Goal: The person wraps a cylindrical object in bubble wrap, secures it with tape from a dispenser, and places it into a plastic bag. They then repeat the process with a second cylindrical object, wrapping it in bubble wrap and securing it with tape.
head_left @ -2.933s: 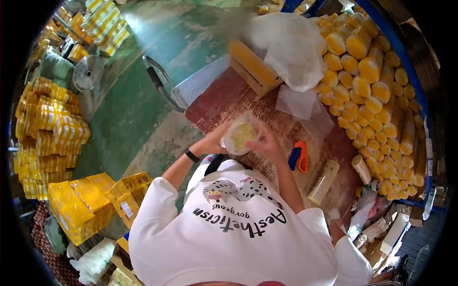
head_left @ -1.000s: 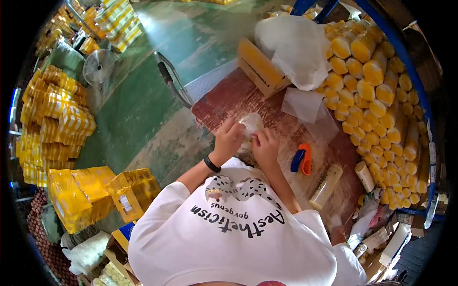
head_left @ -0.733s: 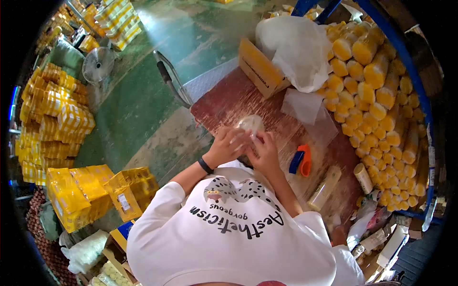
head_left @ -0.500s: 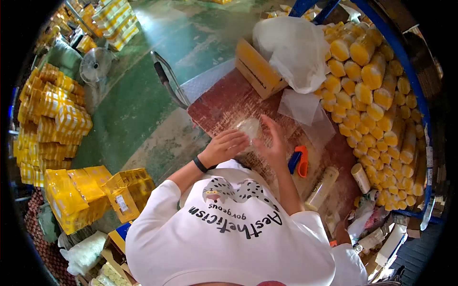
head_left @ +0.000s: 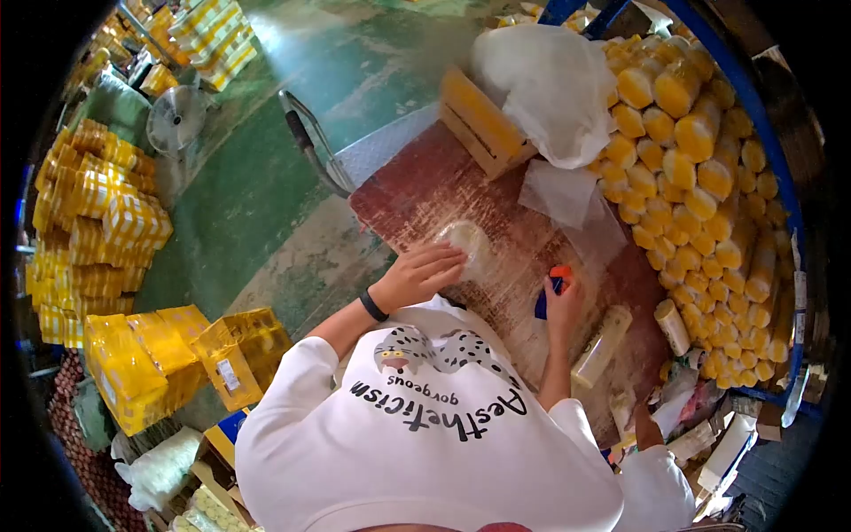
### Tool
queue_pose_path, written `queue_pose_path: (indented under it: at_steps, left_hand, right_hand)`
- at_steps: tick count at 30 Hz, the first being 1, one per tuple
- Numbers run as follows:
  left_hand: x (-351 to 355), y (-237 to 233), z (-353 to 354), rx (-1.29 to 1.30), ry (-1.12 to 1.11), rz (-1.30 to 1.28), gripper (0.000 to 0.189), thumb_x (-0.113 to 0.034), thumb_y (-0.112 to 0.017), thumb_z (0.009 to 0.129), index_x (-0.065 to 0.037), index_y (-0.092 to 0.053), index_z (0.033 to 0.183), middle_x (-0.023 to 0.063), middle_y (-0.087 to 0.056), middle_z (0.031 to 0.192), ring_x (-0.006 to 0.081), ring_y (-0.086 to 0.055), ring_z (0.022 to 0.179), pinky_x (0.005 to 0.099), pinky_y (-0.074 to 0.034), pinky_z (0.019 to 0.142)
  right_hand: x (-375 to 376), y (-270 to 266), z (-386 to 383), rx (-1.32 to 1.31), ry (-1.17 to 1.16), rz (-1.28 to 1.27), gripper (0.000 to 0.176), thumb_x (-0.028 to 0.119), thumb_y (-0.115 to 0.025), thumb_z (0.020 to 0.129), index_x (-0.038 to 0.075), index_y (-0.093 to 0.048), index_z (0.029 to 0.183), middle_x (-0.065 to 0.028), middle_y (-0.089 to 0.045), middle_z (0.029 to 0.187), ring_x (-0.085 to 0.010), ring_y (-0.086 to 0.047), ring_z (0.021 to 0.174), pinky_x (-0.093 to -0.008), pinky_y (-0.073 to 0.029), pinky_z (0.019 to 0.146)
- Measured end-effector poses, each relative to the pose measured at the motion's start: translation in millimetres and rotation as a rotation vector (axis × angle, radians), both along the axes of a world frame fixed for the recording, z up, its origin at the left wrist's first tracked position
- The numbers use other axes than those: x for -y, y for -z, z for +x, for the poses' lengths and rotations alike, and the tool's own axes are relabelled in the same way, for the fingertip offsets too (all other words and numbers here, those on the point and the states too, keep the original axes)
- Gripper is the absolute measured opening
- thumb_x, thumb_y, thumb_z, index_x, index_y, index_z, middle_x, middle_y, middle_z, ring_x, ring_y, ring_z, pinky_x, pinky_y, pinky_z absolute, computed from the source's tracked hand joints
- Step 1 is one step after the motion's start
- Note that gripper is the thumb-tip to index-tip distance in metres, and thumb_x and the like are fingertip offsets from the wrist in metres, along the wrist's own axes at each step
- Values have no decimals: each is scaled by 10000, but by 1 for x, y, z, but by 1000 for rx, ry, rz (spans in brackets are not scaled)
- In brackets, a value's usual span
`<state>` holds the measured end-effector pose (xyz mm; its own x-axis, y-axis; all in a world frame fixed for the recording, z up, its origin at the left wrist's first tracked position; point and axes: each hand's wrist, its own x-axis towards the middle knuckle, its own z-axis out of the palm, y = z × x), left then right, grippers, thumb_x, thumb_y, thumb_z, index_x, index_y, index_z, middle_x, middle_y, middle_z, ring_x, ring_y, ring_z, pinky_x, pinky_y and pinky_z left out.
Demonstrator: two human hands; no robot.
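Observation:
On the worn red board (head_left: 417,191), a clear plastic-wrapped bundle (head_left: 470,244) stands in front of me, its contents too blurred to make out. My left hand (head_left: 425,270), with a dark band on the wrist, holds the bundle's near left side, fingers laid over it. To the right, my right hand (head_left: 565,300) is closed around an orange and blue tape dispenser (head_left: 544,303); part of it is hidden by the fingers. A long pale roll in clear wrap (head_left: 602,346) lies beside my right forearm.
Thin clear sheets (head_left: 560,195) lie on the board below a white plastic bag (head_left: 545,93) and a cardboard box (head_left: 483,124). Yellow-ended rolls (head_left: 700,195) are stacked at right inside a blue frame. Taped boxes (head_left: 146,363) stand left. Another person's sleeve (head_left: 658,488) shows lower right.
My right hand has left the plastic-wrapped bundle, moved right and taken hold of the tape dispenser. My left hand stays at the bundle.

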<state>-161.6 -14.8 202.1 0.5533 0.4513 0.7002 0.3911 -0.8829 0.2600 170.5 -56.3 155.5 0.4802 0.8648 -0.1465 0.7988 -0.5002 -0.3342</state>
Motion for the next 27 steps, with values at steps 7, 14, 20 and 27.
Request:
queue_pose_path:
  at_steps: [7,14,20,27]
  left_hand:
    - [8,-10,2,-96,-23,5,304,-84,-606,862,-63,-613,1165,82,-602,1172,245,-561,1116,410,-456,986]
    - [5,-27,-9,127,-15,-300,385,-239,-625,885,-49,-577,1217,131,-543,1246,304,-523,1147,407,-450,934]
    - [-11,-127,-5,412,189,-298,684,-352,-731,783,1,-467,1306,179,-498,1277,347,-473,1173,432,-380,975]
    - [-6,-184,-11,242,489,-568,256,-97,-723,786,-38,-665,1028,96,-656,971,260,-602,863,361,-481,758]
  right_hand:
    - [58,112,35,574,-52,-115,603,509,-640,820,25,-557,1172,-195,-584,1187,-338,-556,1113,-426,-452,908]
    - [49,34,2,-195,-148,657,380,249,-715,796,4,-580,1052,-173,-609,1084,-354,-582,984,-440,-436,909]
    - [14,-101,-46,84,-793,1055,196,100,-633,727,37,-609,911,-139,-627,959,-316,-587,908,-477,-448,875]
    - [-5,-155,-52,167,-1204,1001,218,269,-535,842,88,-620,929,-95,-651,892,-253,-620,831,-454,-444,842]
